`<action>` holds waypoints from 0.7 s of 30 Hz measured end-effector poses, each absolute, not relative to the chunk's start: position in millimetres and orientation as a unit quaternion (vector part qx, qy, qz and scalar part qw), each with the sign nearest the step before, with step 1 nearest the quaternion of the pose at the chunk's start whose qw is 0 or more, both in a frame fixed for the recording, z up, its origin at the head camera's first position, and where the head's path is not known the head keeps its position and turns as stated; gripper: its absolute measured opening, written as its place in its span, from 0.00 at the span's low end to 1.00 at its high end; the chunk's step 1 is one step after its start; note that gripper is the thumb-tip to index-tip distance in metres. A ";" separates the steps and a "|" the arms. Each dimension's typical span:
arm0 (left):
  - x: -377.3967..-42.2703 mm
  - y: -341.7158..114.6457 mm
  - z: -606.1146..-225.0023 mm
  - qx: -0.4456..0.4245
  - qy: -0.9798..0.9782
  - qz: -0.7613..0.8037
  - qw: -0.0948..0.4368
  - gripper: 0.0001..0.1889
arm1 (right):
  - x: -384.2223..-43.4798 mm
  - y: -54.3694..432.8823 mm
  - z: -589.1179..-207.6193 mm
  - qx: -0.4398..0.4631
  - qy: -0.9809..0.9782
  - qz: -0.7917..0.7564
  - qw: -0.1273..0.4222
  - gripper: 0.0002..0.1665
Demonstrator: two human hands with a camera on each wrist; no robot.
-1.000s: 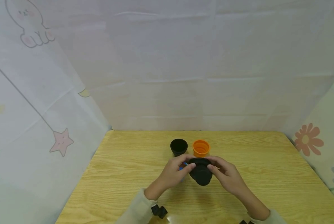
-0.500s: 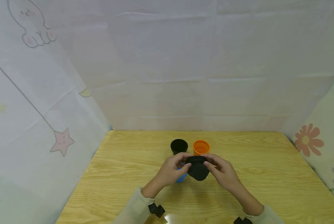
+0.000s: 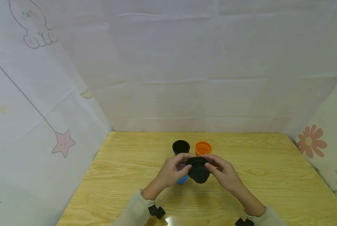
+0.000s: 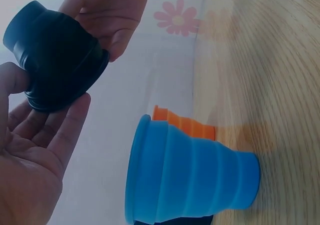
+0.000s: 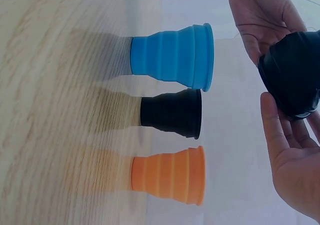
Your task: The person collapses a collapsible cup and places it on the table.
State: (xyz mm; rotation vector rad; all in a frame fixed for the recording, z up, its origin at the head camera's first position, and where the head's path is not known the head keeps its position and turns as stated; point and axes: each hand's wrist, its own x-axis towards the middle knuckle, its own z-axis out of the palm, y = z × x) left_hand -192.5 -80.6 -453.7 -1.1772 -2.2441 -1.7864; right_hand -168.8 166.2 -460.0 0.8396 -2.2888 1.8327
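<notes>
Jointly pinching a tilted, rim-down black cup (image 3: 199,174) with left hand (image 3: 169,172) and right hand (image 3: 227,175), above the wood-grain table (image 3: 247,153). Best, probably, to press evenly from both sides, clear of the blue cup (image 4: 190,170) nearby and of the orange cup (image 5: 168,175) and second black cup (image 5: 171,113) beyond.
</notes>
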 end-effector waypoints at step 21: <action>-189.3 -83.9 -446.3 -0.359 -0.704 -0.611 -0.037 0.11 | -166.0 169.6 -451.6 0.278 -0.673 0.680 -0.082 0.21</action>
